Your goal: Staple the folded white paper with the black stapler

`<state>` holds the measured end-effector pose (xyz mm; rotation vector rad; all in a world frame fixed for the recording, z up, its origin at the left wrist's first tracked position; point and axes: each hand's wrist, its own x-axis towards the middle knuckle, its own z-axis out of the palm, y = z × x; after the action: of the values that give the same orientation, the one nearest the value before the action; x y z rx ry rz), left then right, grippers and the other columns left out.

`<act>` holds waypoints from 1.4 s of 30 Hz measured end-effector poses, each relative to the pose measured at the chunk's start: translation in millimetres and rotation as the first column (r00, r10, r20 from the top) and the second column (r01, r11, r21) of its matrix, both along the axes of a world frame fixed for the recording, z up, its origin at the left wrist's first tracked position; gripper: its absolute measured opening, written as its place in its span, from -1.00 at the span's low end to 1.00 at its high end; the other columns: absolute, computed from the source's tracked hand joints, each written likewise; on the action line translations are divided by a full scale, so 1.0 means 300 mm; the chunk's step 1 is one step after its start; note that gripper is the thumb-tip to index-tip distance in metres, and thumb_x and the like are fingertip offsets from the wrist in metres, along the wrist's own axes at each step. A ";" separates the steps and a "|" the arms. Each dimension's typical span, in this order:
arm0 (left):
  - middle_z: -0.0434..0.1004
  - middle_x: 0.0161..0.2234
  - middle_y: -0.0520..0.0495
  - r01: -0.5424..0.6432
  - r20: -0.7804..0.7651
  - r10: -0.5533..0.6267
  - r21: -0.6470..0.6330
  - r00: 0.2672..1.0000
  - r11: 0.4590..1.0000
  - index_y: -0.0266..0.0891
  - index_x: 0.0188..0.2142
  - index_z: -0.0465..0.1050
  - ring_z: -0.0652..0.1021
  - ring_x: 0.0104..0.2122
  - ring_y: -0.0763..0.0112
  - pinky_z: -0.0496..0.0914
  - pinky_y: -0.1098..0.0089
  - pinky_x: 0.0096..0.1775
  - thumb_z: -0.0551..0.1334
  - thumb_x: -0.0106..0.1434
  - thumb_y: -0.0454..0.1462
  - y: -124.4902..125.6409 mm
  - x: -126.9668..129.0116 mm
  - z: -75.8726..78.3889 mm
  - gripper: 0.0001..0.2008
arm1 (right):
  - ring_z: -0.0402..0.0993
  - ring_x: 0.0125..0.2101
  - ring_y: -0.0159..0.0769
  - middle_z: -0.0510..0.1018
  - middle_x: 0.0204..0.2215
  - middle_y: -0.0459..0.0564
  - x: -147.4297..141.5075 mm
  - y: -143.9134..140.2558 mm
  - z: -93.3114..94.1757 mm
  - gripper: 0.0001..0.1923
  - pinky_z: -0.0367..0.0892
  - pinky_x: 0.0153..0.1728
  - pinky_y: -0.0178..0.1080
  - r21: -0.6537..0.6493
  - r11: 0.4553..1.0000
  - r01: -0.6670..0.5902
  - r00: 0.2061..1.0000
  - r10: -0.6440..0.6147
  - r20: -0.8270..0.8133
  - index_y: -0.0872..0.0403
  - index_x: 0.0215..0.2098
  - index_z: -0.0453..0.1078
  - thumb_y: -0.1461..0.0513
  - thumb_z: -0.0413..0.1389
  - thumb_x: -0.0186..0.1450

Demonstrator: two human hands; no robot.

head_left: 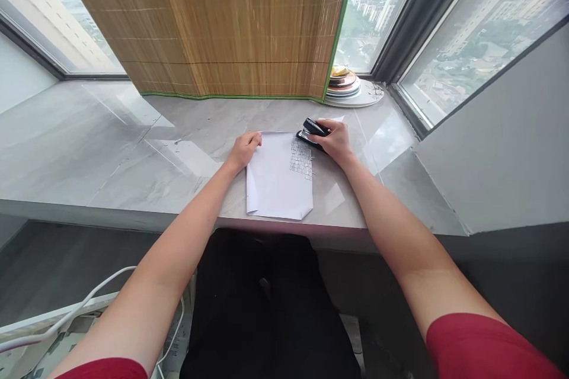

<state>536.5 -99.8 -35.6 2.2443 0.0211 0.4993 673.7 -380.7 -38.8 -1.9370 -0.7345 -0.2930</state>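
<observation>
White paper [273, 180] lies on the grey stone sill, its lower corners slightly curled. Many staples [301, 157] are set in rows near its upper right edge. At the upper right corner, my right hand [335, 139] grips a black stapler [313, 130], whose front end reaches over the paper's edge. Whether its jaws are pressed together I cannot tell. My left hand [246, 148] has its fingers closed at the paper's upper left corner, pinching or pressing it there. Part of another white sheet shows behind the right hand.
A bamboo blind [249, 29] with green edging hangs down to the sill [133, 148]. Stacked plates [343, 86] stand at the back right by the window. Small loose bits [178, 142] lie on the left of the sill. A white cable [89, 302] runs at the lower left.
</observation>
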 end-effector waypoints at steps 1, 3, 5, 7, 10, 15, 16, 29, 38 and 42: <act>0.44 -0.41 -0.02 -0.010 -0.001 0.010 0.001 1.000 1.000 -0.17 -0.48 0.35 0.45 -0.33 0.33 0.33 0.32 -0.20 0.05 0.46 -0.12 0.001 0.002 0.000 -0.61 | 0.59 -0.22 -0.09 0.69 -0.25 -0.02 0.000 0.000 0.002 -0.63 0.45 -0.13 -0.10 -0.003 1.000 -0.009 1.000 0.009 0.005 0.04 -0.11 0.67 0.12 0.37 0.12; 0.44 -0.42 -0.01 -0.019 0.000 0.019 0.003 1.000 1.000 -0.18 -0.48 0.36 0.44 -0.34 0.34 0.33 0.33 -0.21 0.06 0.46 -0.12 0.002 0.003 0.000 -0.62 | 0.58 -0.23 -0.10 0.69 -0.26 -0.02 -0.005 -0.001 0.007 -0.64 0.43 -0.15 -0.12 0.003 1.000 -0.026 0.999 0.026 0.021 0.04 -0.12 0.67 0.12 0.37 0.12; 0.46 -0.40 -0.02 -0.020 0.004 0.020 0.000 1.000 1.000 -0.18 -0.48 0.36 0.45 -0.33 0.34 0.33 0.34 -0.19 0.07 0.45 -0.13 -0.003 0.002 0.003 -0.63 | 0.58 -0.26 -0.12 0.69 -0.28 -0.03 -0.013 -0.001 0.013 -0.66 0.42 -0.16 -0.12 0.009 0.999 -0.038 0.998 0.038 0.047 0.04 -0.13 0.67 0.14 0.37 0.12; 0.47 -0.40 -0.02 -0.014 -0.003 0.014 0.008 1.000 1.000 -0.18 -0.48 0.35 0.46 -0.32 0.33 0.33 0.34 -0.17 0.07 0.45 -0.13 -0.012 -0.001 0.007 -0.63 | 0.57 -0.29 -0.13 0.68 -0.30 -0.03 -0.022 0.000 0.019 -0.69 0.41 -0.15 -0.11 0.003 0.999 -0.044 0.996 0.043 0.072 0.04 -0.16 0.67 0.15 0.36 0.12; 0.46 -0.41 -0.02 -0.002 -0.028 0.004 0.048 1.000 0.999 -0.17 -0.49 0.33 0.46 -0.33 0.32 0.33 0.32 -0.17 0.07 0.44 -0.15 -0.026 -0.005 0.012 -0.64 | 0.57 -0.29 -0.12 0.69 -0.30 -0.02 -0.031 -0.002 0.024 -0.71 0.40 -0.15 -0.10 -0.013 0.999 -0.051 0.995 0.052 0.089 0.03 -0.18 0.67 0.14 0.35 0.13; 0.47 -0.38 -0.03 0.008 -0.037 -0.004 0.092 0.999 0.996 -0.17 -0.48 0.33 0.48 -0.28 0.32 0.34 0.34 -0.11 0.05 0.45 -0.19 -0.034 -0.010 0.006 -0.66 | 0.59 -0.26 -0.08 0.70 -0.26 -0.01 -0.044 -0.019 0.020 -0.69 0.42 -0.10 -0.07 -0.011 0.998 -0.065 0.994 0.066 0.093 0.01 -0.16 0.65 0.13 0.35 0.13; 0.48 -0.37 -0.03 0.010 -0.035 -0.007 0.097 0.999 0.995 -0.17 -0.47 0.33 0.48 -0.27 0.32 0.34 0.33 -0.09 0.06 0.44 -0.20 -0.034 -0.010 0.005 -0.67 | 0.60 -0.24 -0.08 0.71 -0.25 -0.01 -0.049 -0.024 0.018 -0.68 0.42 -0.09 -0.07 -0.002 0.998 -0.060 0.994 0.060 0.088 0.00 -0.14 0.64 0.14 0.36 0.13; 0.45 0.10 -0.18 -0.074 -0.081 0.095 0.225 0.992 0.972 -0.18 -0.02 0.52 0.44 0.18 0.18 0.29 0.13 0.27 0.20 0.36 -0.25 -0.109 -0.182 0.051 -0.76 | 0.56 -0.09 -0.06 0.69 -0.08 0.02 -0.087 -0.034 -0.006 -0.56 0.37 0.00 -0.07 -0.153 0.982 0.112 0.991 -0.100 0.085 0.00 0.05 0.55 0.21 0.29 0.19; 0.22 0.43 -0.10 0.080 -0.285 0.083 0.516 0.955 0.853 0.03 0.33 0.37 0.18 0.44 0.02 0.00 -0.11 0.41 0.13 0.45 0.06 -0.209 -0.356 0.021 -0.47 | 0.37 0.05 0.04 0.66 -0.09 0.10 -0.151 -0.119 0.007 -0.62 0.10 0.06 0.06 -0.293 0.898 0.329 0.943 -0.294 0.157 -0.01 0.04 0.56 0.26 0.13 0.27; 0.33 0.35 -0.19 -0.022 -0.198 0.156 0.548 0.968 0.836 -0.05 0.28 0.43 0.28 0.37 0.05 0.14 0.00 0.37 0.16 0.43 0.01 -0.223 -0.344 0.016 -0.50 | 0.40 0.03 0.04 0.62 -0.03 0.07 -0.212 -0.253 -0.027 -0.58 0.17 0.02 0.03 -0.271 0.935 0.231 0.968 -0.194 0.158 -0.07 0.13 0.53 0.23 0.12 0.31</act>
<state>433.4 -166.7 -30.9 2.8678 0.1221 0.3046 610.3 -456.6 -47.0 -2.2979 -0.6796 -0.4703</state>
